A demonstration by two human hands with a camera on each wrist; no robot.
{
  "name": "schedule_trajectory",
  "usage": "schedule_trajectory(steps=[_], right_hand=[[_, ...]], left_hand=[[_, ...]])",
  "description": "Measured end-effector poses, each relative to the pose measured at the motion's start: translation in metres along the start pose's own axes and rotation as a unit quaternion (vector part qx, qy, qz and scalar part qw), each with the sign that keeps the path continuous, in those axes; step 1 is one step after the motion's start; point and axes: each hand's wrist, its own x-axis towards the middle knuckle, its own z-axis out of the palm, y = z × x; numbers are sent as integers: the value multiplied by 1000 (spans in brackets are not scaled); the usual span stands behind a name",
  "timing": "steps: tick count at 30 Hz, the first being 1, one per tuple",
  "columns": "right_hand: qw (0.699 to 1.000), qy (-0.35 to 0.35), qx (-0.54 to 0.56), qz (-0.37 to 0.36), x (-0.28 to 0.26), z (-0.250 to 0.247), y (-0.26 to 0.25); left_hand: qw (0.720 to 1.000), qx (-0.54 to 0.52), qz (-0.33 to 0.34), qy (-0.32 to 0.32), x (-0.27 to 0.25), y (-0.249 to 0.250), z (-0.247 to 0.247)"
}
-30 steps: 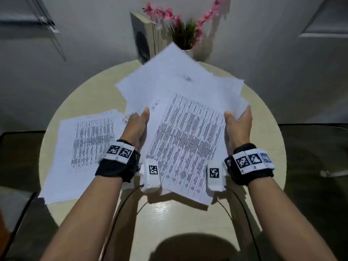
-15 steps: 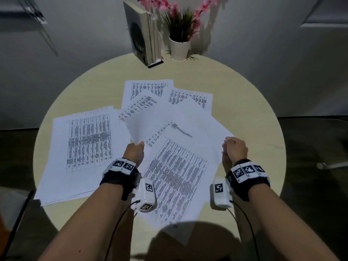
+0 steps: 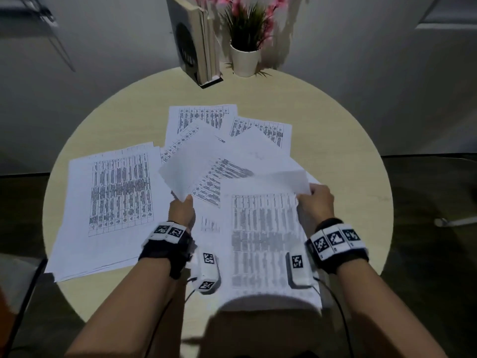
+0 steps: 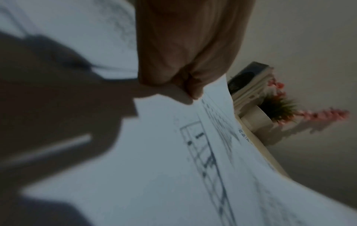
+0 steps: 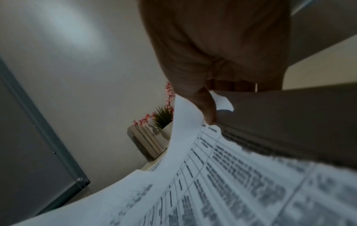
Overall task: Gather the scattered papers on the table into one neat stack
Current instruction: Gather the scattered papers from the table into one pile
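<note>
A: On the round pale wooden table (image 3: 348, 130), how should the person handle this step?

B: Lower the held sheets flat, then square the edges; loose corners may slip.

A: And the white printed paper sheets (image 3: 232, 151)?

B: Fanned across the table's middle, a thicker pile (image 3: 113, 202) at left. The left hand (image 3: 181, 210) pinches one sheet's corner; the right hand (image 3: 315, 202) pinches a curled edge.

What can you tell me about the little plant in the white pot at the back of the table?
The plant has spiky dark green leaves with pink flower sprays poking up around them. It looks artificial, though that is hard to confirm. It stands upright in a plain white pot at the far edge of the round table, right beside the upright books. Neither hand touches it, and the papers lie well short of it.
</note>
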Motion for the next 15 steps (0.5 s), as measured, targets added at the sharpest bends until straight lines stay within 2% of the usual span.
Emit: schedule_trajectory(steps=[3, 7, 10, 12, 13, 15], right_hand=[[997, 8, -45, -65, 19, -2, -21], [995, -31, -73, -62, 24, 21, -26], [990, -77, -86, -75, 21, 36, -25], [989, -98, -83, -73, 20, 39, -25], [990, -105, -65, -71, 19, 39, -25], [992, -118, 3, -53, 18, 39, -24]], left_hand=[[997, 25, 39, -56, -3, 4, -6], [985, 19, 59, -161, -11, 3, -5], [960, 82, 115, -241, -21, -4, 2], [955, 113, 149, -230, -30, -3, 4], [958, 124, 156, -204, -29, -4, 4], [964, 121, 160, -176, -35, -3, 1]])
